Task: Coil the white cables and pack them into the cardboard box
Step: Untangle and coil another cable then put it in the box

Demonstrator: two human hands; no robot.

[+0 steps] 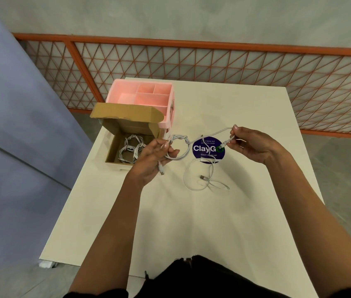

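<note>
White cable (213, 133) held by left grip (153, 157) and right grip (250, 145) over white table (235, 216), orange railing (191, 43) behind

Colours noted: stretched cable (213, 132) white; loose cable (202, 177) white, plug metallic grey; coiled cables (130, 147) white. Cardboard box (127, 114) plain brown. Organiser (142, 93) pale pink. Table (235, 211) off-white. Round sticker (198, 154) dark purple, white lettering, last letter green. Fence (213, 65) orange, triangular lattice pattern. Floor (342, 190) grey.
</note>
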